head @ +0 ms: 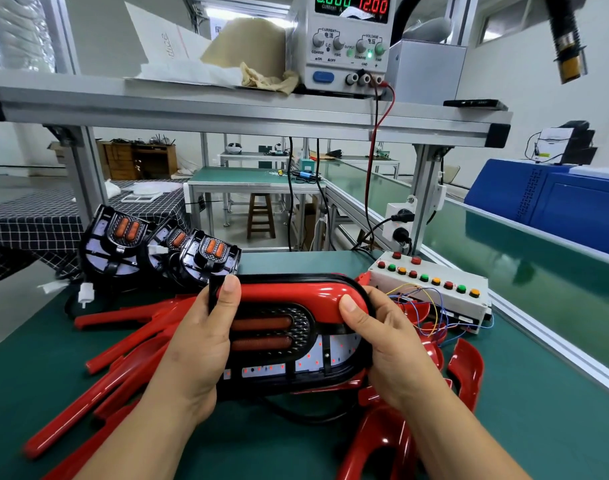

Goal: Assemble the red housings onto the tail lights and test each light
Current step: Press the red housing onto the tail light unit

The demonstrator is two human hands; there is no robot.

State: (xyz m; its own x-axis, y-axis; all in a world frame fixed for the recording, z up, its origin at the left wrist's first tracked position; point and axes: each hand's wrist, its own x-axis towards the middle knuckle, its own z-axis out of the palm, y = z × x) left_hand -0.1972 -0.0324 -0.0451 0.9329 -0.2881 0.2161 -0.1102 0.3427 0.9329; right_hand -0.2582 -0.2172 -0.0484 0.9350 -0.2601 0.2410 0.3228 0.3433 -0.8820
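A green bench (pixel 538 393) filled the lower view. Loose red housings (pixel 123 344) lay heaped across it from 7 to 4 o'clock. Black tail lights (pixel 123 244) were piled at 10 o'clock, and a white button box (pixel 434 282) with trailing wires (pixel 438 313) sat at 2 o'clock.

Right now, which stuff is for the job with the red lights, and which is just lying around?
For the job:
tail light, gripped by left hand and right hand
red housing on it
loose red housings
waiting tail lights
button box
power supply

Just lying about:
crumpled brown paper
wooden stool
blue machine
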